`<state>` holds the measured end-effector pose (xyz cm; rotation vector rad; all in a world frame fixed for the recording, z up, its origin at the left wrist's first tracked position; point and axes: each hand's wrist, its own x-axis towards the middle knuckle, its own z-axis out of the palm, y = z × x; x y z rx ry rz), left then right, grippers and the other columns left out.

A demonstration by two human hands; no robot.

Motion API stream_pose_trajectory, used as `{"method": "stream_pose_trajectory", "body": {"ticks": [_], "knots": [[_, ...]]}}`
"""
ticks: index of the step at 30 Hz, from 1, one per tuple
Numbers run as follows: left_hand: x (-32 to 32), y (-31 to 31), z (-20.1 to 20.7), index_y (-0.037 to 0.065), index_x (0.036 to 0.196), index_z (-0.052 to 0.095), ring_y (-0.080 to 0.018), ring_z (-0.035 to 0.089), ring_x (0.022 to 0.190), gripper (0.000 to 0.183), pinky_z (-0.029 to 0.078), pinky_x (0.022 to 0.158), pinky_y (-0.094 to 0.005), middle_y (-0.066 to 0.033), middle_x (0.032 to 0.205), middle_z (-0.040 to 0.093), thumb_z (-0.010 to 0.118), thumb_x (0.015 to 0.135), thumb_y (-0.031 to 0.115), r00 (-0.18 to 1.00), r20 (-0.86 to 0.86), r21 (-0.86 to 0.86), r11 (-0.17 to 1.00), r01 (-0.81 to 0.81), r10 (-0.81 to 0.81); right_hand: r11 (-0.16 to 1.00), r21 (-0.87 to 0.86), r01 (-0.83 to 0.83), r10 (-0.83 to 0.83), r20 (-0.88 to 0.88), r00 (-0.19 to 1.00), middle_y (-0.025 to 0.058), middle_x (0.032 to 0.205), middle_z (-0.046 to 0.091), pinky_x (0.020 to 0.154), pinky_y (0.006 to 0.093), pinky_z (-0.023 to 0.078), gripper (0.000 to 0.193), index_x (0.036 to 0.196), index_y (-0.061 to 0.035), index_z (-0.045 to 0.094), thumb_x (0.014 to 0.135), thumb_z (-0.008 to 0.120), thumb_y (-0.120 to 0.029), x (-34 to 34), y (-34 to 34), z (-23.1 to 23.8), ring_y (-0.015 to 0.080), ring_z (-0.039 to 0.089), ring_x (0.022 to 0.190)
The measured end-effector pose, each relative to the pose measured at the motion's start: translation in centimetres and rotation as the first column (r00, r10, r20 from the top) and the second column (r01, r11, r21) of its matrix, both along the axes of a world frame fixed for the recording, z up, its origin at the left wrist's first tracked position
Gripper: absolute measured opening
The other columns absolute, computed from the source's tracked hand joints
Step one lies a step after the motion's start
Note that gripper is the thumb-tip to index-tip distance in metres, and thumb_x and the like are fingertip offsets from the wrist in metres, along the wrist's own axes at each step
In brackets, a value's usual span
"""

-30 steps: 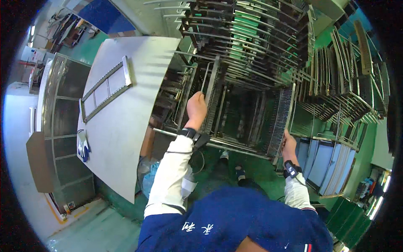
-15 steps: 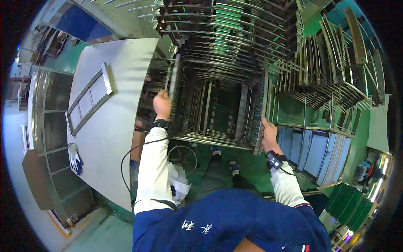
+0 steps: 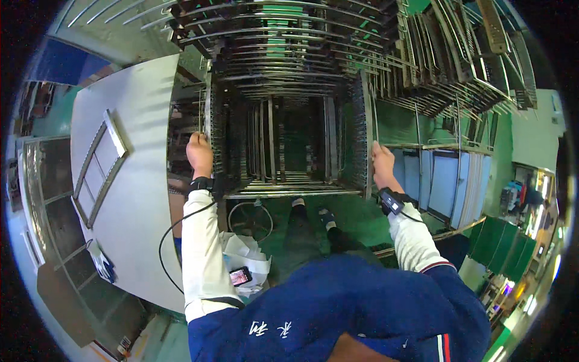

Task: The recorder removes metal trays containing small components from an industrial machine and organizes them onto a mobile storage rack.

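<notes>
A metal rack frame [image 3: 292, 194] with toothed side rails and many thin crossbars stands right in front of me. My left hand [image 3: 199, 155] is closed round its left side, fingers curled at a thin upright bar. At the opposite side my right hand [image 3: 382, 165] is closed on the outer part of the right side rail [image 3: 367, 133]. Both arms reach forward, about level with each other. Between the hands the dark inside of the rack shows several upright bars and slats. Some of the fingers are hidden behind the metal.
To the left, a pale board table [image 3: 142, 199] bears a ladder-like metal frame [image 3: 99, 169] and a glove [image 3: 101, 261]. More racks [image 3: 446, 66] stand at the far right, above blue panels [image 3: 443, 181]. A phone [image 3: 240, 276] and white wrapping [image 3: 250, 250] lie low beside my left arm.
The view has shifted, so table and racks sit further left in it. The rack now looks squarer to me, and both hands keep their hold on it. The phone screen has come into sight.
</notes>
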<state>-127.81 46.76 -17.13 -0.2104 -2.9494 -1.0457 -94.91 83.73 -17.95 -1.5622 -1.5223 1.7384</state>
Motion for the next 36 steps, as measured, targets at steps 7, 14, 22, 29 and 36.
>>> {"method": "stream_pose_trajectory", "body": {"ticks": [7, 14, 22, 29, 36], "knots": [[0.2, -1.3, -1.0, 0.002, 0.09, 0.06, -0.0337, 0.054, 0.081, 0.02, 0.043, 0.072, -0.0377, -0.0182, 0.084, 0.058, 0.051, 0.081, 0.018, 0.995, -0.098, -0.067, 0.997, 0.025, -0.031, 0.999, -0.026, 0.037, -0.036, 0.05, 0.998, -0.0048, 0.053, 0.041, 0.039, 0.0217, 0.025, 0.028, 0.061, -0.0092, 0.05, 0.082, 0.055, -0.027, -0.7, -2.0, 1.6, 0.0052, 0.032, 0.044], [-0.3, -2.6, -2.6, 0.004, 0.09, 0.06, -0.0306, 0.051, 0.088, 0.019, 0.042, 0.077, -0.037, -0.0139, 0.09, 0.057, 0.049, 0.08, 0.016, 0.975, -0.119, -0.204, 0.966, 0.161, -0.187, 0.995, 0.096, 0.031, -0.039, 0.077, 0.996, -0.0032, 0.053, 0.042, 0.043, 0.0238, 0.027, 0.03, 0.058, -0.0079, 0.048, 0.081, 0.056, -0.026, -1.0, -2.0, 1.0, 0.0066, 0.034, 0.046], [1.2, -1.6, -1.5, 0.0, 0.083, 0.059, -0.0383, 0.052, 0.067, 0.026, 0.041, 0.06, -0.0412, -0.0229, 0.074, 0.056, 0.042, 0.086, 0.019, 0.997, 0.027, 0.007, 0.997, 0.075, -0.076, 0.985, 0.157, -0.065, 0.052, 0.085, 0.995, -0.0013, 0.057, 0.046, 0.049, 0.0268, 0.032, 0.028, 0.062, -0.0049, 0.051, 0.083, 0.052, -0.024, -1.0, -1.6, 0.8, 0.0087, 0.039, 0.052], [0.6, -3.1, -4.9, -0.001, 0.086, 0.059, -0.0409, 0.052, 0.072, 0.029, 0.042, 0.063, -0.0415, -0.0245, 0.077, 0.056, 0.044, 0.085, 0.023, 0.99, 0.111, -0.01, 0.996, 0.094, -0.092, 0.999, 0.034, 0.007, -0.008, 0.049, 0.999, 0.0005, 0.058, 0.05, 0.051, 0.0279, 0.034, 0.032, 0.065, -0.002, 0.055, 0.084, 0.051, -0.027, -2.3, -4.5, 2.7, 0.0097, 0.041, 0.055], [-0.1, -3.1, -6.6, -0.002, 0.085, 0.058, -0.0402, 0.054, 0.076, 0.031, 0.042, 0.066, -0.0418, -0.0248, 0.08, 0.057, 0.042, 0.085, 0.025, 0.994, 0.051, -0.24, 0.965, 0.109, -0.099, 0.995, 0.084, -0.047, 0.043, 0.06, 0.997, -0.0008, 0.056, 0.046, 0.05, 0.0279, 0.033, 0.033, 0.065, -0.0026, 0.055, 0.084, 0.05, -0.029, -1.6, -4.5, -0.3, 0.0091, 0.039, 0.054]]}}
